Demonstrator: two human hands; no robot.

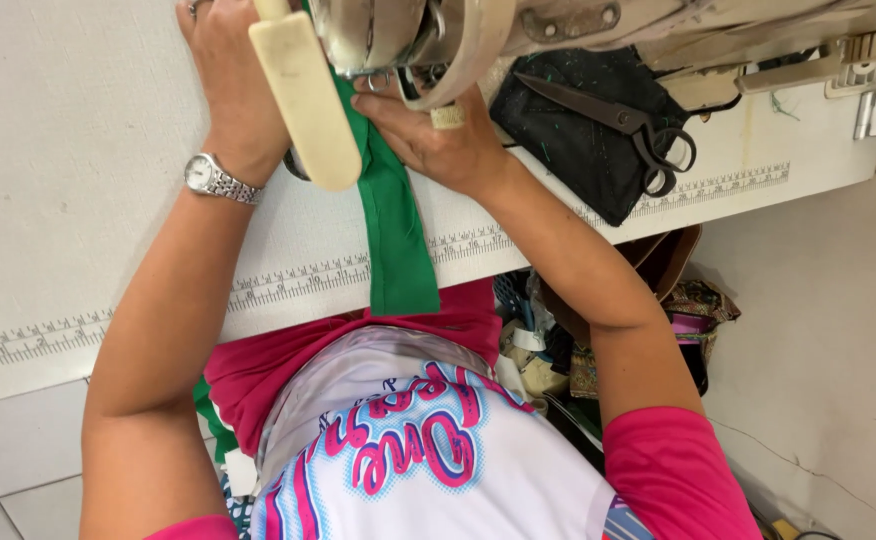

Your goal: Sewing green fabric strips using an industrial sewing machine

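While your two hands press the green fabric strip (395, 215) flat on the surface (78, 150), it runs from the near edge up under the sewing machine (408, 40). Your left hand (233, 95), grip flat and released, rests beside the strip; your right hand (438, 140) pins it, fingertips close to the needle area, so a slip could catch them or skew the seam. Count: one strip, one scissors (618, 120) on one dark cloth (578, 130), one wristwatch (213, 178).
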